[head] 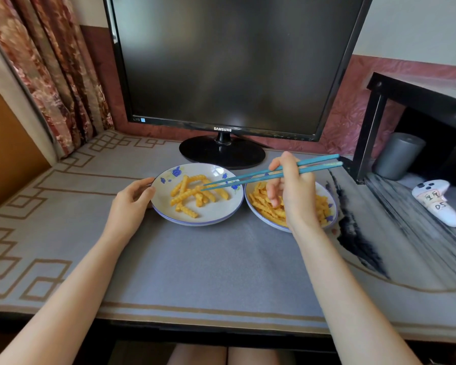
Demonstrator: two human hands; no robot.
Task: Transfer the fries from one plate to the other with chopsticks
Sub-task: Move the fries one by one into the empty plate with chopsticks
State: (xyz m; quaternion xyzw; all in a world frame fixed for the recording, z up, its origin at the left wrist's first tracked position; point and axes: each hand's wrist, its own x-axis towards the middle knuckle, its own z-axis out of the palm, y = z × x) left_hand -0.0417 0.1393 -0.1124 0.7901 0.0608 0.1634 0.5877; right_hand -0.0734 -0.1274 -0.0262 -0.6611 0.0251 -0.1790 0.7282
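Two white plates with blue flower prints stand side by side on the desk. The left plate [216,214] holds several crinkle-cut fries [192,193]. The right plate [329,204] carries a thicker pile of fries [263,206], partly hidden behind my right hand [292,191]. That hand grips a pair of teal chopsticks [253,177] above the right plate; their tips reach over the left plate and touch the fries there, slightly apart. I cannot tell whether a fry is caught between them. My left hand [129,204] holds the left plate's left rim with curled fingers.
A black monitor [221,64] on a round stand [221,151] rises right behind the plates. A black shelf [416,101] with a grey cylinder [398,156] stands at the right, and a white controller [437,201] lies near it. A curtain [50,75] hangs at the left.
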